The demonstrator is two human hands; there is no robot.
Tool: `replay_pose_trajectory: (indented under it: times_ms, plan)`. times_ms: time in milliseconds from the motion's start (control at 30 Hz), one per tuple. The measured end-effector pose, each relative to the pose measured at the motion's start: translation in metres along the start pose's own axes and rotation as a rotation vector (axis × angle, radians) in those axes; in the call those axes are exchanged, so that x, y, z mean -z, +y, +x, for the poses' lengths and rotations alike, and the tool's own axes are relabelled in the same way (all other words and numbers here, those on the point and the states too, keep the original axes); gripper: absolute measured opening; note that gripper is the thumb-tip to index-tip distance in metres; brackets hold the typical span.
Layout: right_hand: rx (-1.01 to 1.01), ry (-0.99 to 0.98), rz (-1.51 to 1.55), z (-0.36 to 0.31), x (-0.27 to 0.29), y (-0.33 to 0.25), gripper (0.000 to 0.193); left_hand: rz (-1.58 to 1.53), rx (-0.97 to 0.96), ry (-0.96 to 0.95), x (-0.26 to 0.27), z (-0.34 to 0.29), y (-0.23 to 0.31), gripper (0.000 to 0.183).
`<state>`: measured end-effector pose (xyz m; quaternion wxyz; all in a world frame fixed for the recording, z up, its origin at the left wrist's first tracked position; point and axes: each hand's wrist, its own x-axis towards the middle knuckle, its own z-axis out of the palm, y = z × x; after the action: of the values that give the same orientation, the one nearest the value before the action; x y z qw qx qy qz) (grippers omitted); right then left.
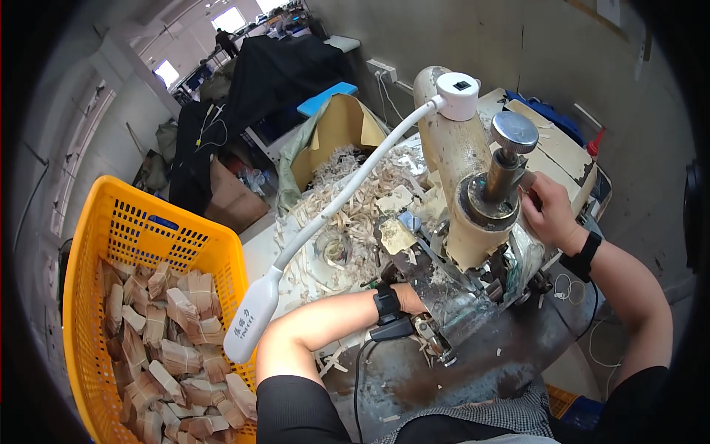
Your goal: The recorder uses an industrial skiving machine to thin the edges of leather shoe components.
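Observation:
A cream-coloured machine (462,166) with a round metal knob (515,132) on top stands on the worktable. At its right side, my right hand (546,209) is closed with bent fingers against the upper part of the machine. What it grips, if anything, is hidden behind the hand. My left hand (408,297) reaches in at the machine's lower left, beside the dark metal bed plate (444,300). Its fingers are out of sight behind the metal parts. Dark bands circle both wrists. Pale scraps (336,222) lie heaped on the table left of the machine.
A yellow plastic basket (159,216) full of banded bundles of tan strips stands at the left. A white gooseneck lamp (355,181) arches across the table. Behind the scraps is an open sack (336,122). A black cable (358,385) hangs over the table's front.

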<state>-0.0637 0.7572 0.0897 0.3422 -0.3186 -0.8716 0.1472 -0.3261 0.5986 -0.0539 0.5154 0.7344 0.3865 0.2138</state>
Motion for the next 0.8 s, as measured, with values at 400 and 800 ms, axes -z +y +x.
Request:
replay_pose_trajectory:
  times_ms: [400, 800]
  plan:
    - [0.010, 0.001, 0.008, 0.001, 0.001, 0.000, 0.011, 0.122, 0.223, -0.011, 0.011, -0.026, 0.052, 0.037]
    - [0.046, 0.025, -0.030, -0.001, -0.002, 0.006, 0.011, 0.224, 0.308, 0.354, -0.006, -0.087, 0.066, 0.042]
